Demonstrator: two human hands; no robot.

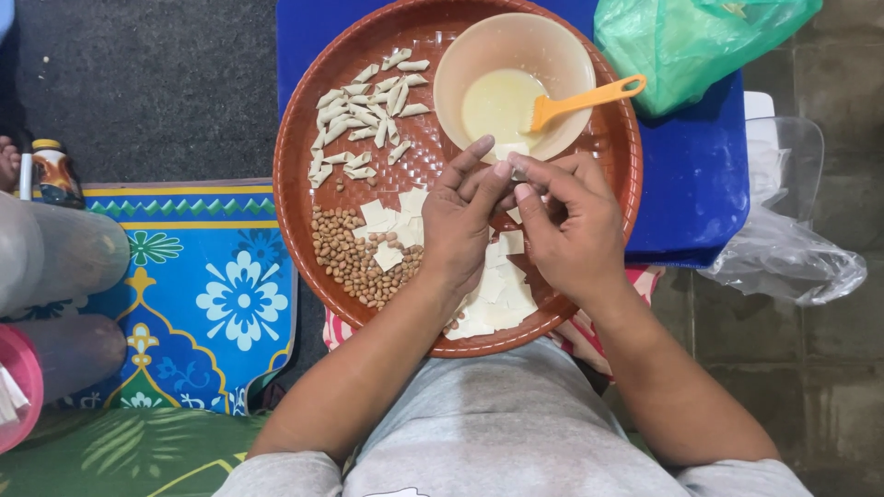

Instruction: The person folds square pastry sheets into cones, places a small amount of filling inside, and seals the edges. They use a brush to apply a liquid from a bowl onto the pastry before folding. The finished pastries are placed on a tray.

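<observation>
Both my hands hover over a round brown woven tray (304, 110). My left hand (460, 216) and my right hand (571, 221) meet fingertip to fingertip, pinching a small white wrapper piece (509, 152) near a beige bowl's rim. The bowl (552, 51) holds pale liquid and an orange spatula (589, 98). On the tray lie rolled white pieces (364, 115) at the upper left, a heap of peanuts (350, 258) at the left, and square white wrappers (493, 294) under my hands.
The tray rests on a blue surface (691, 175). A green plastic bag (691, 41) lies at the upper right, a clear plastic bag (792, 248) at the right. A patterned blue mat (221, 294), a small bottle (55, 170) and pink container (14, 387) sit left.
</observation>
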